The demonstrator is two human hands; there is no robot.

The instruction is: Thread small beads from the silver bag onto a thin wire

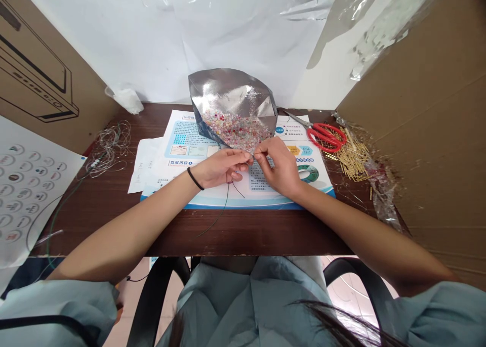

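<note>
My left hand [224,167], with a black band at its wrist, pinches a thin dark thread [225,209] between thumb and fingers. Its loose ends hang below the palm toward the table's front edge. My right hand [277,165] is pinched at the same spot, its fingertips almost touching the left ones; the thread seems to run between them, though any small piece there is too tiny to make out. Just behind both hands lies an open silvery bag [235,94] holding many small pink, red and clear beads [237,129].
Printed sheets [201,200] lie under the hands. Red-handled scissors [326,137] rest at the right by a pile of gold sticks [351,160]. Tangled clear thread [110,147] is at the left. Cardboard boxes [436,134] flank the brown table [246,235].
</note>
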